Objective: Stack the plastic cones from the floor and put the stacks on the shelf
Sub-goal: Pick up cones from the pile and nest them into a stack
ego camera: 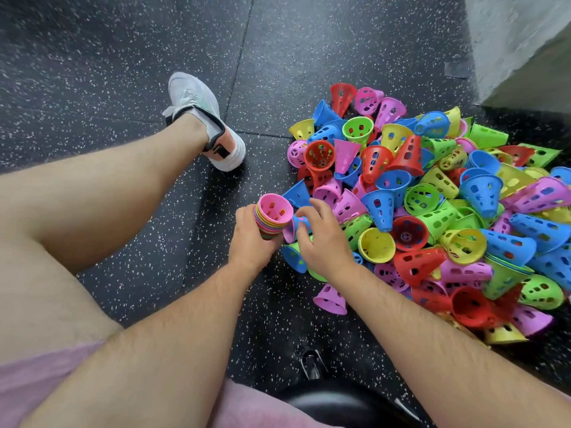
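Note:
A big heap of perforated plastic cones (432,205) in red, blue, green, yellow and pink lies on the dark speckled floor at the right. My left hand (250,239) grips a stack of nested cones (272,216), open end up, with a pink one on top. My right hand (321,239) is at the near-left edge of the heap, its fingers curled round a blue cone (300,222) right beside the stack. A lone pink cone (330,299) lies under my right forearm.
My bare left leg and a white sneaker (204,118) stretch across the floor at the left. A grey block or wall base (522,47) stands at the top right. A black stool seat (340,403) is below me. No shelf is in view.

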The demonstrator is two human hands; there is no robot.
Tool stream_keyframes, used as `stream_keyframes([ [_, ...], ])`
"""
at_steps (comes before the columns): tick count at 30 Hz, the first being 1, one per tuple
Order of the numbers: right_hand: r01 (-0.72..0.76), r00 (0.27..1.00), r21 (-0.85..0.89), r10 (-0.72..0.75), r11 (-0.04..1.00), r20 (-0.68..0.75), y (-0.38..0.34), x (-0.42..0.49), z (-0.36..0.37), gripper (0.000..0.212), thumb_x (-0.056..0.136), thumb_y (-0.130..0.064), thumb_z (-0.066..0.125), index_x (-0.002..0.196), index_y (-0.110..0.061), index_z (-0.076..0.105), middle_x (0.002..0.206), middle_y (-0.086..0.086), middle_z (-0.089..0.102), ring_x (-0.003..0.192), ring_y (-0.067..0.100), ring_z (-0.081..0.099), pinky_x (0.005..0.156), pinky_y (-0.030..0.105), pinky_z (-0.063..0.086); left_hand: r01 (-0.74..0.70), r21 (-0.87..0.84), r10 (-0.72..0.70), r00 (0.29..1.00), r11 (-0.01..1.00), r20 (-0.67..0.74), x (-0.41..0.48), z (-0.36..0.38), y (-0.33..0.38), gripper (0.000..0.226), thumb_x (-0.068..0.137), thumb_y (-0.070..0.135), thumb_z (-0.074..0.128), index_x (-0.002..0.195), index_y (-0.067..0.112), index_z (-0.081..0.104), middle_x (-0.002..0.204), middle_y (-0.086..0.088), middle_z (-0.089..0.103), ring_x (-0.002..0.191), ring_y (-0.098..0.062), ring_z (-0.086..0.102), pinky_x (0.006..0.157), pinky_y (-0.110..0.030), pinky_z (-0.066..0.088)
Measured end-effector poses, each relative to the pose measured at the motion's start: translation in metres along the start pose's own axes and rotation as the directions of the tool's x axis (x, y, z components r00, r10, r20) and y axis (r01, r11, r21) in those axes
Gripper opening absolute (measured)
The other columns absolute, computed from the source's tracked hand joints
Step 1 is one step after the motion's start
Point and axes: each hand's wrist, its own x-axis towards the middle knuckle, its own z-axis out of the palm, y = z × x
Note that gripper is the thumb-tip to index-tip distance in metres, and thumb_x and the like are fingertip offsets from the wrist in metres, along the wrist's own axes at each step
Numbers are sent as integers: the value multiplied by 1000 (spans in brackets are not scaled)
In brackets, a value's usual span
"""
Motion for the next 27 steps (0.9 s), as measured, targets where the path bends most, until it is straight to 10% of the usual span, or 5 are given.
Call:
stream_keyframes([
  [10,43,952,-383,79,923,297,2,0,12,40,99,-37,44,137,-30,54,161,18,20,147,33,20,117,42,26,-13,10,13,1000,1000,6,3,1,-3,63,79,33,88,128,17,51,121,4,42,104,-20,60,82,-31,46],
  [21,179,931,-577,52,797,361,-3,43,7,63,91,-10,55,149,-26,34,162,18,16,125,37,44,98,42,41,44,-52,-47,997,998,-57,2,-1,-3,70,77,24,90,133,12,49,125,0,42,98,-10,50,82,-25,40],
  [27,142,965,-493,-8,858,263,8,46,2,28,93,-10,62,119,-10,51,155,18,25,129,38,39,90,47,48,45,-27,-46,998,999,-49,2,0,-3,70,77,21,89,133,14,48,124,5,39,100,-13,52,85,-27,40],
])
